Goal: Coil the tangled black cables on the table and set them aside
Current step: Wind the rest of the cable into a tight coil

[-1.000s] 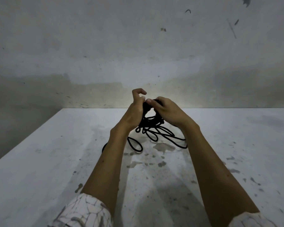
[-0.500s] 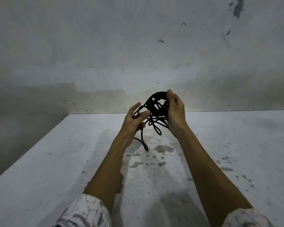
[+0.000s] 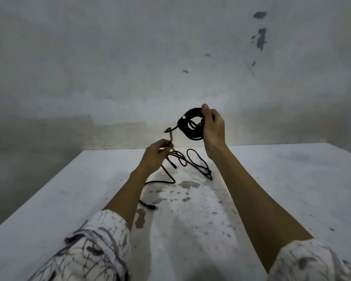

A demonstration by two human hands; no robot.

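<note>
While loose cable [image 3: 199,165] trails across the tabletop [image 3: 282,189] toward the near left, the right hand [image 3: 213,126] grips the raised coil [image 3: 187,128]; the left hand [image 3: 157,155], lower left and nearer the slack, pinches the feeding strand.

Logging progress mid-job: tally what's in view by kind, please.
Hands: 2, left hand and right hand
Wound cable coil: 1
Loose cable tangle: 1; separate cables cannot be counted
Table: 1
Total: 5
</note>
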